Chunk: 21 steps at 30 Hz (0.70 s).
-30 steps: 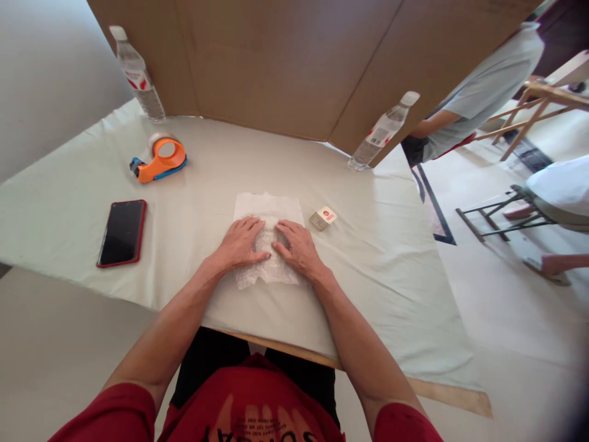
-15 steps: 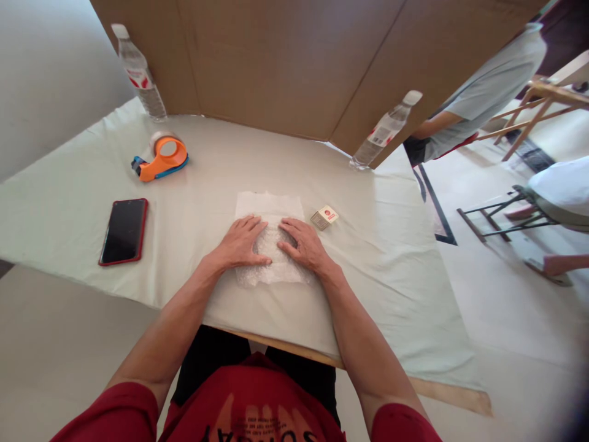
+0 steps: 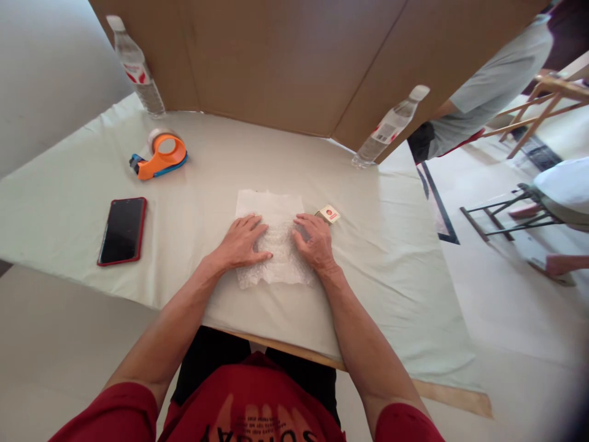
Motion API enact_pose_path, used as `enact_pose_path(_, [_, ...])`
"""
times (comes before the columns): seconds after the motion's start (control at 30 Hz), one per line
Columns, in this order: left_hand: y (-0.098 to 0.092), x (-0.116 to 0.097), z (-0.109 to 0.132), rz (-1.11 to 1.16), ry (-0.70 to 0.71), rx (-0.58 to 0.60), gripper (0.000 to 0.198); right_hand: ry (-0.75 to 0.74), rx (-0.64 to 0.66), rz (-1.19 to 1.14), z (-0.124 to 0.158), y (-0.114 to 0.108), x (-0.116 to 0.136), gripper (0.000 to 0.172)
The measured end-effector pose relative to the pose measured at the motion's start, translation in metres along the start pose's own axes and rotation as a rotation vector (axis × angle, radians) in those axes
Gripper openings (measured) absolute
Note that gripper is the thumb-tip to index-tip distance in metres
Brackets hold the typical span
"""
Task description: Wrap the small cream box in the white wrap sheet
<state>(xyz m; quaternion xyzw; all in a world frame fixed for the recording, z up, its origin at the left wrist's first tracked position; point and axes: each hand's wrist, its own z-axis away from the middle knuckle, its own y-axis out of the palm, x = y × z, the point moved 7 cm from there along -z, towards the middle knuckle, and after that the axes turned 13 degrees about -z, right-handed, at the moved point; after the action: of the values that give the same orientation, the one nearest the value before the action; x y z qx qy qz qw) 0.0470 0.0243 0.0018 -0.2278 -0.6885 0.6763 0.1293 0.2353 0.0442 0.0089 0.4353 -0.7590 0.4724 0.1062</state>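
A clear sheet of bubble wrap (image 3: pixel 278 245) lies flat on the cloth-covered table in front of me. My left hand (image 3: pixel 243 242) rests on its left side, fingers stretched and thumb pointing inward. Over the right edge of the sheet is my right hand (image 3: pixel 313 241), fingers apart and slightly bent, holding nothing. Just beyond the right fingers sits a small cream and red box (image 3: pixel 329 213), its near side partly covered by that hand.
An orange tape dispenser (image 3: pixel 162 158) and a phone in a red case (image 3: pixel 123 231) lie to the left. Water bottles, one left (image 3: pixel 140 77) and one right (image 3: pixel 389 132), stand against a tall cardboard panel (image 3: pixel 276 61). A person in grey (image 3: pixel 497 80) sits beyond it.
My right hand has shifted rightward across the bubble wrap toward the small box and now covers part of it. The left hand has stayed in place.
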Motion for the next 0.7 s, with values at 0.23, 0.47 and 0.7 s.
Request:
enact_pose_path(0.23, [-0.002, -0.001, 0.000, -0.019, 0.023, 0.014, 0.065, 0.094, 0.075, 0.078, 0.003, 0.009, -0.011, 0.029])
enact_pose_path(0.47, [-0.004, -0.001, 0.000, -0.021, 0.024, 0.018, 0.064, 0.064, -0.063, 0.085, 0.001, -0.001, -0.006, 0.024])
enact_pose_path(0.7, [-0.003, 0.000, -0.001, 0.013, 0.026, 0.003, 0.061, 0.055, -0.141, 0.044, -0.001, -0.008, -0.005, 0.024])
